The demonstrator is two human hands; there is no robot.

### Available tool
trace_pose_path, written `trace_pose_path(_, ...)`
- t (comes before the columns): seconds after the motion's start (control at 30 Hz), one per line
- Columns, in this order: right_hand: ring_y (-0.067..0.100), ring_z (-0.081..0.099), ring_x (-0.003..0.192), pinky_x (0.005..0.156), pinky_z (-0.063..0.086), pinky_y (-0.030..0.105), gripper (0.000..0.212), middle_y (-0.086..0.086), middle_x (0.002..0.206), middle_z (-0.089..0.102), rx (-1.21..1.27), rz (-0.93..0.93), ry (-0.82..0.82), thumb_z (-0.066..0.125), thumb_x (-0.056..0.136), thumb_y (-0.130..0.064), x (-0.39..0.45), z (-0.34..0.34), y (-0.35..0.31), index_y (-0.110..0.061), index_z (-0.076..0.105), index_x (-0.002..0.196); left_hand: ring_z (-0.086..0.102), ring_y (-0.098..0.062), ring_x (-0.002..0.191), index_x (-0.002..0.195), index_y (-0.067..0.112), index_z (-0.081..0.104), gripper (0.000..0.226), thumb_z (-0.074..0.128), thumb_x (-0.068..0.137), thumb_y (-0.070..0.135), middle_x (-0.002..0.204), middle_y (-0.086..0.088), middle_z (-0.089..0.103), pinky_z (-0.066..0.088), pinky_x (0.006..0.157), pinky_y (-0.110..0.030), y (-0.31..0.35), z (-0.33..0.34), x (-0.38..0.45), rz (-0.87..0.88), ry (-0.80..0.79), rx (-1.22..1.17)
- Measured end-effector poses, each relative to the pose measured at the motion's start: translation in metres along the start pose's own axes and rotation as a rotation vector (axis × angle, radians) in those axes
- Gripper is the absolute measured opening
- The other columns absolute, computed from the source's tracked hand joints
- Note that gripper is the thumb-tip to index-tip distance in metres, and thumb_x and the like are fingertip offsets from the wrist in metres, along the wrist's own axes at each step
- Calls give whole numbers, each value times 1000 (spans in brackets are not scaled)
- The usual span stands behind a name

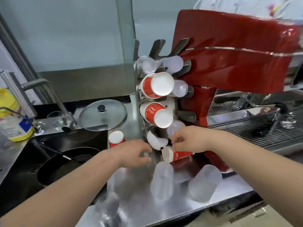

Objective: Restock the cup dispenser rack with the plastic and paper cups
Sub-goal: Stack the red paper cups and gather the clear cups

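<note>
Two bare hands work at the foot of a steel cup dispenser rack (164, 102) that stands on a stainless counter (229, 194) against a red espresso machine (237, 63), seen from the head camera looking down. The right hand (190, 140) has its fingers curled in at the rack's lowest right slot, where a clear plastic cup (174, 128) pokes out; whether it actually pinches that cup or only touches it is lost to blur. The left hand (134, 153) reaches toward the rack's base with fingers bent, apparently closing on something small and clear, though what it holds cannot be told. Higher up, two red paper cups (157, 86) sit nested in the left slots with white bottoms outward, and clear cups fill the upper slots. Several frosted plastic cups (162, 181) stand upside down on the counter near the person, one red paper cup (175, 155) lies on its side just beneath the right hand, and another (116, 139) stands inverted beside the sink (54, 161). Restocking looks partly done; the next move likely calls for seating the cup squarely, then picking up a loose one.
</note>
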State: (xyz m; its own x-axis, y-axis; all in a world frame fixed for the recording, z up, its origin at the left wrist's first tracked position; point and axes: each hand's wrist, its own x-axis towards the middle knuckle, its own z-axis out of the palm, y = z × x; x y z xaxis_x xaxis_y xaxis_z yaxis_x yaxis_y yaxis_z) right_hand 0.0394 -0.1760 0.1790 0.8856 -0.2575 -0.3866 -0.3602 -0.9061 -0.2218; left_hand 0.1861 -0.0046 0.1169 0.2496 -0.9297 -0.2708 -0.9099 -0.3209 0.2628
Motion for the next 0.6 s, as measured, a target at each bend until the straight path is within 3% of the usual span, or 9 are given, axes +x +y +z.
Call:
trace_pose_path(0.13,24,62,92,83,52,35,31,6,95,70,9,107,21,55,84,-42,4,27,38,-16,69,94,60,-22,111,122,20,63,31,56,93,27,119,-4,65,47,92,-31,15,22,18,-140,31,-131)
trace_pose_path(0.23,27,61,92,80,50,34,35,10,95,68,24,140,35,55,86,-40,8,40,54,-8,67,92,63,-20,113,122,22,66,32,54,92,23,119,0,69,49,93,-28,26,31,25,-226,131,-233)
trace_pose_path(0.37,28,58,95,73,41,29,30,10,92,59,18,153,-13,54,89,-40,13,51,69,-13,53,75,59,-18,121,130,24,62,37,52,94,22,128,3,66,45,99,-26,42,36,29,-122,106,-172)
trace_pose_path(0.43,29,56,102,77,41,29,31,10,98,57,12,146,-33,52,91,-39,13,52,74,-10,57,85,54,-17,127,138,23,56,41,51,97,23,138,2,60,39,103,-24,52,34,33,-40,75,-123)
trace_pose_path(0.5,30,55,108,84,43,31,37,12,112,60,13,139,-31,52,91,-39,13,52,78,-7,61,107,45,-14,136,143,24,51,45,50,98,26,149,4,49,33,109,-22,62,32,38,37,62,-78)
trace_pose_path(0.6,30,57,108,82,43,29,33,12,115,62,-25,124,5,53,90,-33,17,55,80,-10,59,112,38,-16,142,149,26,41,56,42,95,40,157,4,37,34,113,-29,76,30,53,84,18,-15)
